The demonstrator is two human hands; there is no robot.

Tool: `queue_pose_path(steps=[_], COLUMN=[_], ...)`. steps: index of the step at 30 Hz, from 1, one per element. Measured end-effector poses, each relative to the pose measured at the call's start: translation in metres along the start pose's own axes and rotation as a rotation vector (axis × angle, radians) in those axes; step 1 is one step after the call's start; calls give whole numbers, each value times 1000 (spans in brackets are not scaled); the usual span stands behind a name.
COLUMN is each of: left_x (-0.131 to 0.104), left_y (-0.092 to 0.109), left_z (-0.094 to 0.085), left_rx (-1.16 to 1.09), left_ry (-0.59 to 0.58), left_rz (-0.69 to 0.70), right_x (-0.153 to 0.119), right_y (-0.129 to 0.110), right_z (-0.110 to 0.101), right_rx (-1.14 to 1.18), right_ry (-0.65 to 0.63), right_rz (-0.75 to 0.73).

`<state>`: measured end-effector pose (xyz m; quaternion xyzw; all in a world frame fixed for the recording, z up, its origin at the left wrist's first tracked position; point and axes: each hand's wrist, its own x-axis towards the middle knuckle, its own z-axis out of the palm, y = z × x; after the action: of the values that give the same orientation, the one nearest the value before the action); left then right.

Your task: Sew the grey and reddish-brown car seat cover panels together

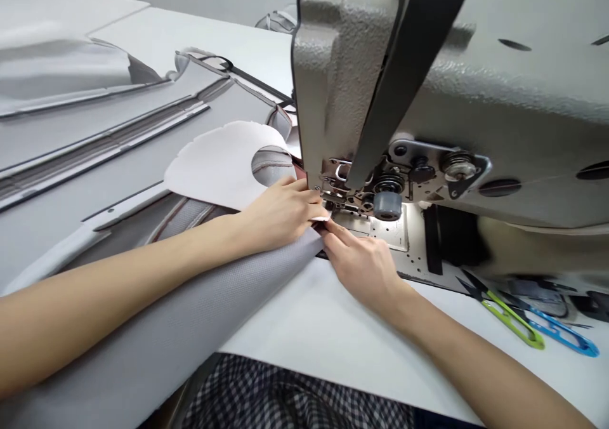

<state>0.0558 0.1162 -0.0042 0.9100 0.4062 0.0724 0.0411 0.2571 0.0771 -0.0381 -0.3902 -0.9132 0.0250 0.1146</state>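
Note:
A sewing machine (333, 86) stands at the right, its presser foot and lit needle plate (387, 229) low in the middle. Large pieces of grey fabric (238, 289) run from the lower left up to the needle area. On top of them lies a pale piece with a round hole (214, 162). My left hand (283, 213) bends its fingers over the fabric edge just left of the foot. Opposite it, my right hand (364, 264) pinches the same edge between thumb and fingers. The fingertips of both hands nearly meet, and the exact layers between them are hidden.
Green-handled thread snips (516, 324) and blue-handled thread snips (566, 334) lie on the white table (304, 327) at the right. More grey panels with piped seams (95, 143) spread across the left. A dark bar (413, 67) crosses in front of the machine.

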Motion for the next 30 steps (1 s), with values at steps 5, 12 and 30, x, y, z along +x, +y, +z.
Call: queue_pose_path(steps=[5,12,30], left_x=[5,2,7], left_y=[-8,9,14], left_z=[-4,-7,-16], left_rx=[-534,-14,-220], left_ry=[-33,-73,-145], left_rz=[-172,-36,-209], right_x=[-2,1,14], right_y=[9,7,12], right_z=[5,6,-13], right_rx=[343,128,71], right_ry=[93,104,-301], right_rz=[20,-72,157])
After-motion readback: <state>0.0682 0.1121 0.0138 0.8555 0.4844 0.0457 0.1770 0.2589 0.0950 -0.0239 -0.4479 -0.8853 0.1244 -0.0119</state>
